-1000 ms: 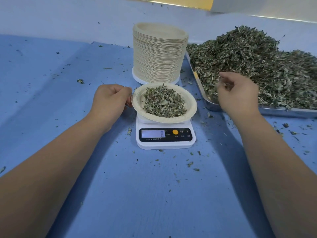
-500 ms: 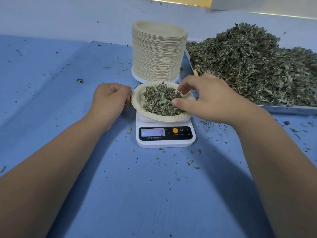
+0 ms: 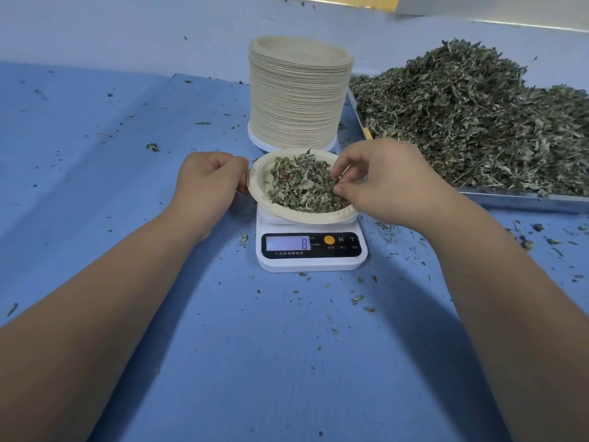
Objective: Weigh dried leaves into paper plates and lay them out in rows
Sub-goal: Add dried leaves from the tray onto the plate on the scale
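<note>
The left grip (image 3: pixel 208 183) clamps the rim of the paper plate (image 3: pixel 258 183), sitting on the scale (image 3: pixel 310 261) just right of it. The right grip (image 3: pixel 382 183) pinches dried leaves (image 3: pixel 298 183) inside that plate.

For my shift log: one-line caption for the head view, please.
Left hand holds paper plate on scale reading 8 while right hand pinches dried leaves in it.
</note>
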